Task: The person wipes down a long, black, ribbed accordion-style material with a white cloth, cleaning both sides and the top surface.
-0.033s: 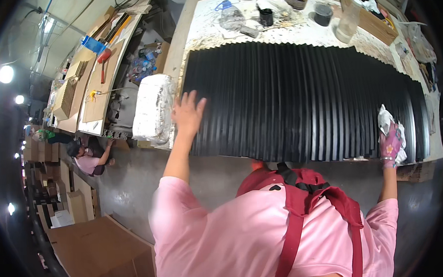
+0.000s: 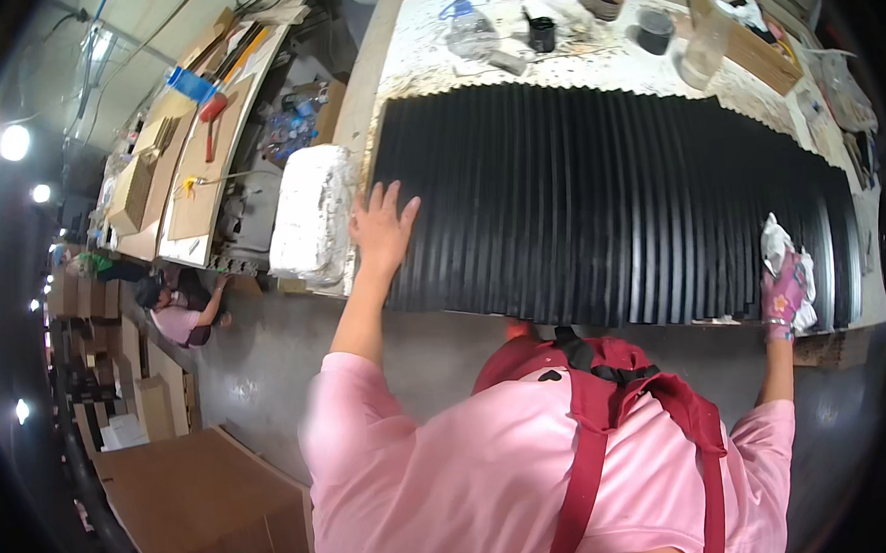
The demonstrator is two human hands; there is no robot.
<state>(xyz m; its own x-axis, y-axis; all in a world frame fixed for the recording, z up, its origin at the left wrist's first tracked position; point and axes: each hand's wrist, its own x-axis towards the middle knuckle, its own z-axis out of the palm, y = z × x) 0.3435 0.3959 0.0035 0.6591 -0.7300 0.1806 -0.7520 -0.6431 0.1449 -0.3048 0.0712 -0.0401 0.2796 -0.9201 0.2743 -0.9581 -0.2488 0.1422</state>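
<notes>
Long black ribbed strips (image 2: 569,200) lie side by side across the table, forming a wide, pleated-looking sheet. At its left end, my bare left hand (image 2: 382,230) rests with the fingers spread, touching the outermost strips. My right hand (image 2: 783,294), in a pink-purple flowered glove, is closed around a crumpled white cloth (image 2: 776,239). The cloth sits against the strips near their right end, sticking out above and beside the glove. Part of the gloved fingers is hidden by it.
A white wrapped block (image 2: 310,215) stands left of the strips. Behind them are a clear jug (image 2: 471,37), a black cup (image 2: 541,35), a dark jar (image 2: 655,31), a clear bottle (image 2: 704,58) and a cardboard box (image 2: 760,52). A person (image 2: 179,310) crouches at far left.
The whole view has shifted very slightly. Both hands stay at the same places on the strips, and the cloth is still in my right hand.
</notes>
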